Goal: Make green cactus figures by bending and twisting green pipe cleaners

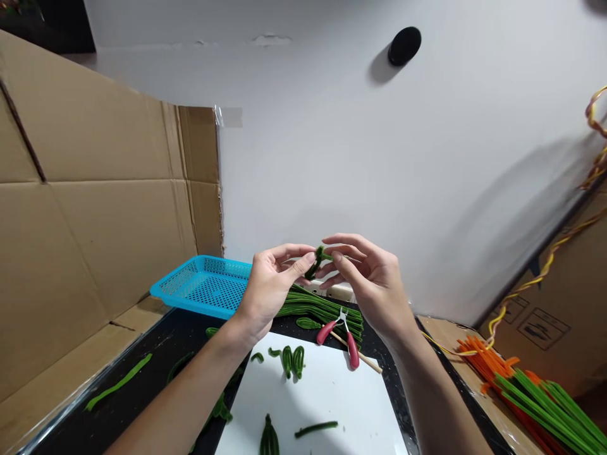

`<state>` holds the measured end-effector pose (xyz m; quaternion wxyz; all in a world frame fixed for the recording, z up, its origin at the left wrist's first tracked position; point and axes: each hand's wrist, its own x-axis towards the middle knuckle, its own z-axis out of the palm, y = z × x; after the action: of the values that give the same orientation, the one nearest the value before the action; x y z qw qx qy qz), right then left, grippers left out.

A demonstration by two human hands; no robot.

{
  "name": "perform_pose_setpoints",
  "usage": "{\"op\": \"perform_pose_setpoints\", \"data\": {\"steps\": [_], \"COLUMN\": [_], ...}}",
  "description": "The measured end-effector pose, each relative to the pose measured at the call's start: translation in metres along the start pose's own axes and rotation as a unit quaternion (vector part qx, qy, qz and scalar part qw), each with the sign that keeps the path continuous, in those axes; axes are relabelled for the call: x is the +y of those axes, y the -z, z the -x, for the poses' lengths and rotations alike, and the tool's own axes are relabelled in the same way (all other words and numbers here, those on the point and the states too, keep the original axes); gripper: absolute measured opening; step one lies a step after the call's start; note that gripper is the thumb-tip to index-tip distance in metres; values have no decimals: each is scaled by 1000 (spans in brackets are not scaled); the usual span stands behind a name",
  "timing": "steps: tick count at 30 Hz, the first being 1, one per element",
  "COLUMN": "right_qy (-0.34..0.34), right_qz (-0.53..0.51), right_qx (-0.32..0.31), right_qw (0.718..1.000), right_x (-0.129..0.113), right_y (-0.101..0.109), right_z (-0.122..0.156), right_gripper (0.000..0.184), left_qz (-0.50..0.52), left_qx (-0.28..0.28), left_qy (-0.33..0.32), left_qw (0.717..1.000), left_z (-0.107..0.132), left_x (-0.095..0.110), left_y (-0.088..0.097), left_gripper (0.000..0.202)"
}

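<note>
Both hands are raised above the table and pinch one bent green pipe cleaner piece (315, 263) between them. My left hand (270, 287) grips its lower part with thumb and forefinger. My right hand (370, 278) pinches its upper end, with the other fingers curled. Below the hands lies a bundle of straight green pipe cleaners (317, 308) and red-handled pliers (342, 332) across a thin wooden stick (365, 360).
A white sheet (327, 392) on the black table (156, 373) carries several folded green pieces (293, 360). A blue mesh basket (203, 284) sits at the back left. Cardboard walls stand left. Orange and green pipe cleaners (531, 392) lie at the right.
</note>
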<state>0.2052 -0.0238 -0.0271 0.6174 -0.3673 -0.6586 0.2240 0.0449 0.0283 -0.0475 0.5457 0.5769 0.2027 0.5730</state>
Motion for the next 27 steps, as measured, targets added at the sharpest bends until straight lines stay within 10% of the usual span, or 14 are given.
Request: {"op": "perform_pose_setpoints", "data": {"steps": [10, 17, 27], "right_qy": [33, 92, 127], "right_qz": [106, 205, 191], "right_qx": [-13, -52, -85], "right_qw": [994, 973, 970], "right_x": [0, -7, -1], "right_y": [26, 35, 34], "right_z": [0, 4, 3], "right_gripper": [18, 9, 11], "left_qz": [-33, 11, 54], "left_qx": [-4, -141, -154], "left_qy": [-43, 62, 103], "left_qw": [999, 988, 981], "left_z": [-2, 2, 3], "left_x": [7, 14, 18], "left_y": [2, 5, 5], "left_gripper": [12, 11, 19]}}
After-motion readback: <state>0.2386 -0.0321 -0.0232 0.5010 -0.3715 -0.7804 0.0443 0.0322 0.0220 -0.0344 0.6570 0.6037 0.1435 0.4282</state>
